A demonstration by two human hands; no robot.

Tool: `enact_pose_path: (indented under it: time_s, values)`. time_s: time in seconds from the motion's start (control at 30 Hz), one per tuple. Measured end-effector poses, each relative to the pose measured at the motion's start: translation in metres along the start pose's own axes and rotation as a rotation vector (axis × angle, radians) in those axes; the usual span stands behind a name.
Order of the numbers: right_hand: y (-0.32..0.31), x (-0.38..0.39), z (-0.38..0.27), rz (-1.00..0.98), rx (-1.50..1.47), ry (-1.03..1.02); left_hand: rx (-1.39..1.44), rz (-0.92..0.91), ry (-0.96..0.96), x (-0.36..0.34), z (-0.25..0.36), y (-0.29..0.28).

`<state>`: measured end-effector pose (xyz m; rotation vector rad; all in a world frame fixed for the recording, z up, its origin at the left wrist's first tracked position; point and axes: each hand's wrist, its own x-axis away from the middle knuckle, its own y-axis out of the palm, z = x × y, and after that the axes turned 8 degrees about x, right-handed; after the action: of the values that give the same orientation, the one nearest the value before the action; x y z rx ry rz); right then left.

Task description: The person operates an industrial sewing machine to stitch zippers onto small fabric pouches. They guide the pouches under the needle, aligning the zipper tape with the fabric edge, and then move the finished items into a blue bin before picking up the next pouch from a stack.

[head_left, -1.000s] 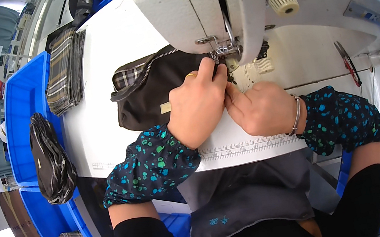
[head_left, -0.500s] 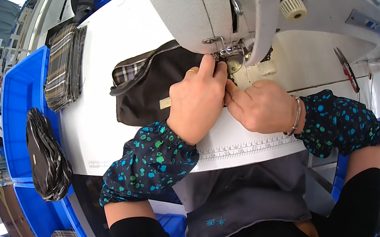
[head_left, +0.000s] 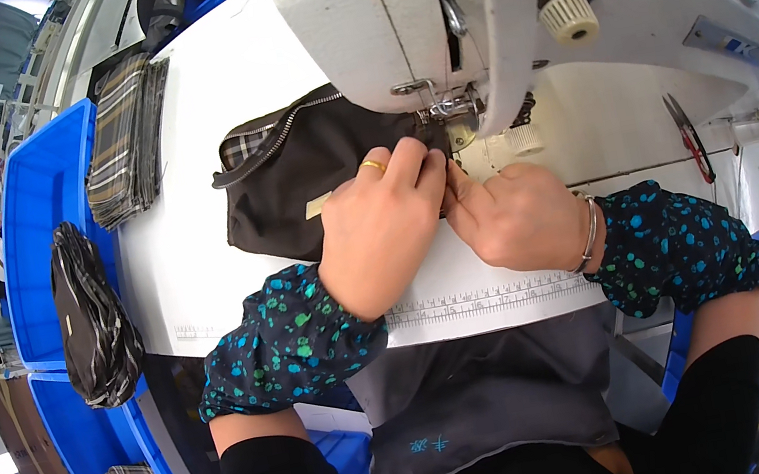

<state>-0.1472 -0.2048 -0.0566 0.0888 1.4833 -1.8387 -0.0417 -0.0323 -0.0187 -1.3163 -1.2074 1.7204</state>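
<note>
A dark brown zippered pouch [head_left: 277, 204] with a plaid lining and a small cream label lies on the white sewing table. Its right end reaches the presser foot [head_left: 455, 109] of the white sewing machine [head_left: 383, 23]. My left hand [head_left: 383, 226] rests over the pouch's near right part, fingertips closed together on its edge. Against those fingertips, my right hand [head_left: 523, 217] is closed too, thumb and forefinger pinching the same edge. The fabric between the fingers is mostly hidden.
Left of the table, a stack of plaid fabric pieces [head_left: 125, 145] lies by blue bins [head_left: 56, 243]. A bundle of dark pouches [head_left: 94, 318] hangs over the bin rims. Red-handled scissors [head_left: 690, 139] lie at the right. A printed ruler [head_left: 473, 306] runs along the near table edge.
My left hand has slid back toward me, away from the presser foot. The pouch has shifted slightly left and nearer. My right hand stays almost in place.
</note>
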Motion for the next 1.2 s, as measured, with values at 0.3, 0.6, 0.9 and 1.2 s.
enact_pose_path:
  time_s: [0.3,0.6,0.9,1.2]
  values:
    - [-0.001,0.000,-0.004,-0.013,0.031,0.022,0.084,-0.057,-0.030,-0.002,-0.002,0.001]
    - [-0.002,0.001,-0.002,-0.043,-0.038,0.021,0.081,-0.145,-0.105,-0.003,0.004,0.010]
    - [-0.003,-0.001,-0.002,-0.033,-0.009,0.008,-0.026,0.055,0.039,-0.002,0.001,0.019]
    - [0.000,0.002,-0.003,-0.049,-0.016,0.015,-0.041,0.006,0.050,-0.006,0.002,0.018]
